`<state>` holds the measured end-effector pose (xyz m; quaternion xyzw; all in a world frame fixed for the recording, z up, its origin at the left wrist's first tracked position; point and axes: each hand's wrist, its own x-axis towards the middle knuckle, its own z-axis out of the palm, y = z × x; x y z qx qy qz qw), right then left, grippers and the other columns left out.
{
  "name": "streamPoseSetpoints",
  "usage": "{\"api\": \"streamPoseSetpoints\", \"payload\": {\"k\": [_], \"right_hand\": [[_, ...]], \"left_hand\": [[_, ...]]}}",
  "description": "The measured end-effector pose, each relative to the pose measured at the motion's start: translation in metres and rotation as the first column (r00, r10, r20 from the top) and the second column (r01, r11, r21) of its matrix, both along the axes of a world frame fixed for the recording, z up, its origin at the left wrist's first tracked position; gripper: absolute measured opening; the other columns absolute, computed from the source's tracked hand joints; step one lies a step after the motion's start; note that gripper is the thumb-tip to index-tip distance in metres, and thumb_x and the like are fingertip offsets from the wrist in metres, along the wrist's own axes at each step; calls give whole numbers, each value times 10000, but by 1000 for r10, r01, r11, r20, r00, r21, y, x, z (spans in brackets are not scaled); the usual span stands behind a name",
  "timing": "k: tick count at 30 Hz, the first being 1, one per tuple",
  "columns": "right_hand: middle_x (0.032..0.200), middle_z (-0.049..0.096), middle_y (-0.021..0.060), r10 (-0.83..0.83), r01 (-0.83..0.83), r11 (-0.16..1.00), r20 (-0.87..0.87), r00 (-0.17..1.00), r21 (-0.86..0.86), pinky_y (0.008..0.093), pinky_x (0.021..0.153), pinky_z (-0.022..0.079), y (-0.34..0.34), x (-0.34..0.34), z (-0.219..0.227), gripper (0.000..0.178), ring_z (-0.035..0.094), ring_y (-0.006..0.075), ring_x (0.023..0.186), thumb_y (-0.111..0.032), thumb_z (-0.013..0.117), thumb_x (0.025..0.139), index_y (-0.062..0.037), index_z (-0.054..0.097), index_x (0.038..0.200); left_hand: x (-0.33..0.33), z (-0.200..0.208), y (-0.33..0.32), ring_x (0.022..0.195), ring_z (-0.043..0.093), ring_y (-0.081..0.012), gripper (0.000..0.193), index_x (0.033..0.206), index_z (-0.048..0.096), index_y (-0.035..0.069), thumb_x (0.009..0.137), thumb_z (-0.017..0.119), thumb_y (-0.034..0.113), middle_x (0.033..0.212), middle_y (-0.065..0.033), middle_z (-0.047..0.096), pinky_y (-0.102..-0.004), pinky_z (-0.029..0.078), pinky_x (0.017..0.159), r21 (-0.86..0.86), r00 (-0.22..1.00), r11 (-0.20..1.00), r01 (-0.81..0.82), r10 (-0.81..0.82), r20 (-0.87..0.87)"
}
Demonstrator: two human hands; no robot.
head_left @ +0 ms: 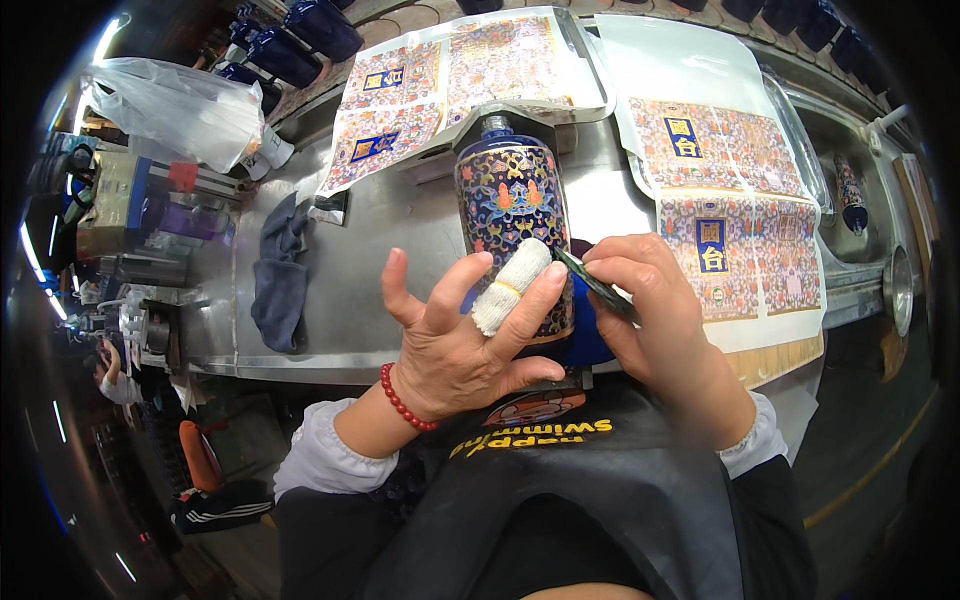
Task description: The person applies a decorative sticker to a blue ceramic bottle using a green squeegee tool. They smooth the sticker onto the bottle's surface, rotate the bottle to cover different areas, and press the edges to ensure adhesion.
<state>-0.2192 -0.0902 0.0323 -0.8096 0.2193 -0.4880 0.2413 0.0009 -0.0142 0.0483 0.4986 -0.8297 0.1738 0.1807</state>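
A dark blue bottle [510, 195] covered in a colourful floral pattern lies on the metal table in front of me, its clear neck pointing away. My left hand [445, 345] rests on its lower part with the fingers spread. One of those fingers wears a white knit cover [513, 288] with a yellow band around it. At the bottle's right side, my right hand [665, 325] pinches a thin, dark green, scraper-like piece [592, 284], whose tip is close to the bottle's surface. Both hands hide much of the bottle's lower end.
Printed floral sheets [700, 150] lie to the right, more printed sheets [430, 100] at the far left. A dark cloth [280, 275] lies on the metal table [370, 280]. Several blue bottles [285, 50] stand behind. At right, a sink [870, 190] holds another patterned bottle [850, 205].
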Motion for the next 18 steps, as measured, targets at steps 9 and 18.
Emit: {"api": "streamPoseSetpoints", "payload": {"k": [9,18], "right_hand": [[1045,676,135,-20,13,811,5,1000,585,336,825,530,8,-6,18,296,663,212,927,-72,666,908,12,604,1185],[1083,672,103,-24,1,752,25,999,659,323,886,513,0,3,22,345,643,174,991,-92,650,913,6,602,1240]], "left_hand": [[-5,-8,5,1345,382,-345,967,1479,466,100,768,730,700,1362,-68,589,-628,27,1188,38,964,997,-63,71,-257],[-6,-22,5,1306,432,-339,1037,1480,467,87,677,829,633,1388,-128,533,-631,5,1187,33,950,988,-154,157,-269]]}}
